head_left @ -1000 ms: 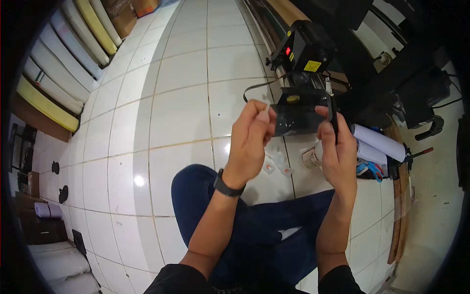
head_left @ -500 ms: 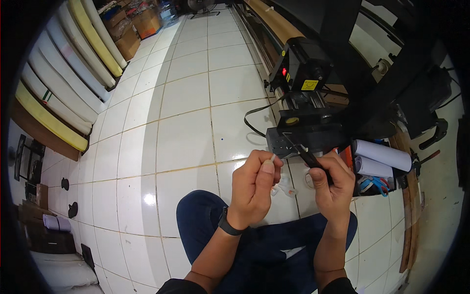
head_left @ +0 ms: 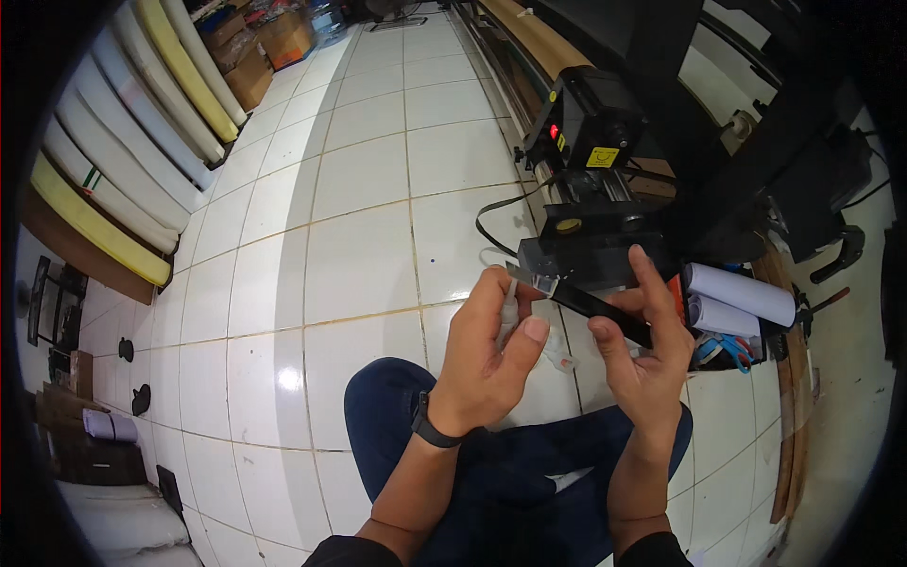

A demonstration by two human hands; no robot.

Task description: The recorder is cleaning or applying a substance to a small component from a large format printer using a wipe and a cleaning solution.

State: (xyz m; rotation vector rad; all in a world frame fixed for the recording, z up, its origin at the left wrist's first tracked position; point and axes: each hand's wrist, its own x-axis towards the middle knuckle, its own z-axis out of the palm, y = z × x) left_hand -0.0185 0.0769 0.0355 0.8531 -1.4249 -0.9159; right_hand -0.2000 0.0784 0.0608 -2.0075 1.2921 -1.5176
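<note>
Tool (head_left: 600, 314), black-handled, sits gripped in the right hand (head_left: 652, 367); the left hand (head_left: 480, 364) holds what seems a whitish bottle (head_left: 510, 310).

Floor (head_left: 368, 236): glossy white tile, brownish grout lines. Just beyond the left hand (head_left: 482, 369), small white pieces (head_left: 559, 352) lie on the tile, partly hidden. Near, right of the right hand (head_left: 657, 364): a red-sided box (head_left: 674, 295). Below both hands, legs (head_left: 383, 406) in dark-blue trousers rest on the floor. Well left of the left hand: small dark objects (head_left: 141, 402), kind unclear. Far ahead, leftward: cardboard boxes (head_left: 250, 85).
</note>
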